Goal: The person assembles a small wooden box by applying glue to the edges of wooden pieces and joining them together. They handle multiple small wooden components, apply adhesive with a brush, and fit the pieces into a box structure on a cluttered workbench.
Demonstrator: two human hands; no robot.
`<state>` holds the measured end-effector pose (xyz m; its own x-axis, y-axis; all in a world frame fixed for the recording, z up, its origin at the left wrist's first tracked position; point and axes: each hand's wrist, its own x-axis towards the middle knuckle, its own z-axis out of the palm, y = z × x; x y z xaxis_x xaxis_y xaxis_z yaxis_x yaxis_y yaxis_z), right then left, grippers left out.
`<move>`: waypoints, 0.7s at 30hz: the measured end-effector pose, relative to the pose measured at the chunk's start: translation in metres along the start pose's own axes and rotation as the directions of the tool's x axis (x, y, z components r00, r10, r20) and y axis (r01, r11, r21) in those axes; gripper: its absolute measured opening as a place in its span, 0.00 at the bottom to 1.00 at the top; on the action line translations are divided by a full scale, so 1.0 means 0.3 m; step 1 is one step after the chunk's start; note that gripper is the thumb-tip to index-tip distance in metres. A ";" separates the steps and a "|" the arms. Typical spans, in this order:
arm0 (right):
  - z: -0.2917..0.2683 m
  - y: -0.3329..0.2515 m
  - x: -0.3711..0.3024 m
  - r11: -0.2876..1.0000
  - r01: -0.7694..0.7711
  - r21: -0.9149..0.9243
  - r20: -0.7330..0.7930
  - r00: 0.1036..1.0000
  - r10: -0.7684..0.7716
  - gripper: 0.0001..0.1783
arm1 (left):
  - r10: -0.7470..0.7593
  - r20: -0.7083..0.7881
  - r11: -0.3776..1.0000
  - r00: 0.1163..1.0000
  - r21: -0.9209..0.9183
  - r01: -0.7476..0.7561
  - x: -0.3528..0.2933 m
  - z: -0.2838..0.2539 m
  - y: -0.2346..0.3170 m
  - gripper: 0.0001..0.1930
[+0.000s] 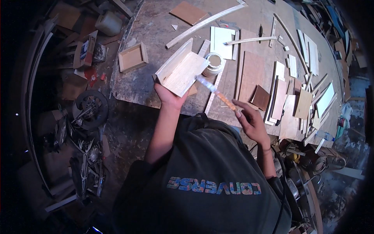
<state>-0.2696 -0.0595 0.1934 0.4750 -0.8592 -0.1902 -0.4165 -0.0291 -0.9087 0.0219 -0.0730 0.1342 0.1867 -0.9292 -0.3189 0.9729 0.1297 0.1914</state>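
My left hand (170, 95) is closed under an L-shaped wooden piece (183, 70), made of a flat pale board with a second board standing along its far-left edge. Held tilted, it sits above the table's near edge. My right hand (252, 123) pinches the orange handle of a brush (225, 100). The brush's whitish, slightly blurred head is at the right edge of the flat board; whether it touches is unclear. Just beyond the brush head stands an open round jar (214, 64) with a smeared rim and tan contents, partly overlapped by the board's corner.
A small shallow wooden box (133, 57) lies on the worktable (148, 31) at left. Curved strips (206, 24), a white panel (222, 41) and several thin wood pieces (280, 97) cover the right side. On the floor at left are a wheel (90, 108) and a plastic jug (109, 23).
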 end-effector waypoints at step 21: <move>0.028 0.008 0.000 0.967 0.198 -0.160 -0.140 0.965 -0.221 0.21 | 0.013 -0.029 0.999 1.000 0.051 -0.011 -0.005 0.005 -0.002 0.33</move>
<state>-0.2641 -0.0552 0.1880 0.4419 -0.8944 0.0696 -0.4326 -0.2805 -0.8568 0.0209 -0.0722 0.1361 0.2027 -0.9171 -0.3432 0.9626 0.1223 0.2418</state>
